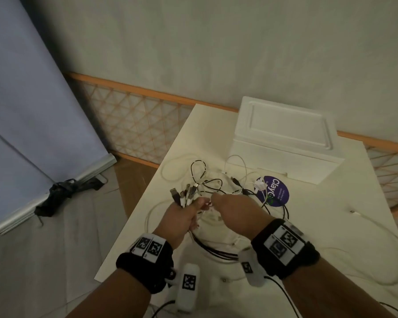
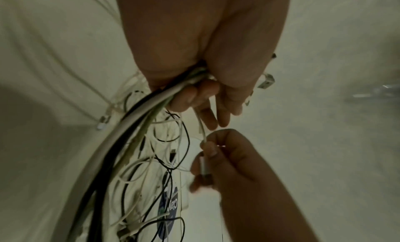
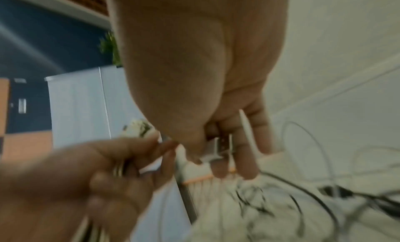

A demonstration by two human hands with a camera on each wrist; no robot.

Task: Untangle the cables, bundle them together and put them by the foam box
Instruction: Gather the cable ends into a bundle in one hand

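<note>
Black and white cables (image 1: 216, 187) lie tangled on the white table (image 1: 345, 226), in front of the white foam box (image 1: 285, 138). My left hand (image 1: 184, 216) grips a bundle of cables (image 2: 138, 115) above the table, their USB plugs (image 1: 184, 193) fanning up out of the fist. Close to its right, my right hand (image 1: 230, 207) pinches the plug of one white cable (image 3: 218, 148) between thumb and fingers. In the left wrist view that white cable (image 2: 202, 127) runs from my left hand (image 2: 205, 91) down into my right hand (image 2: 218, 162).
A round purple sticker (image 1: 276, 191) lies on the table under the cables, near the foam box. A loose white cable (image 1: 377, 228) trails along the table's right side. Left of the table the floor drops away, with a grey panel (image 1: 32, 125) leaning there.
</note>
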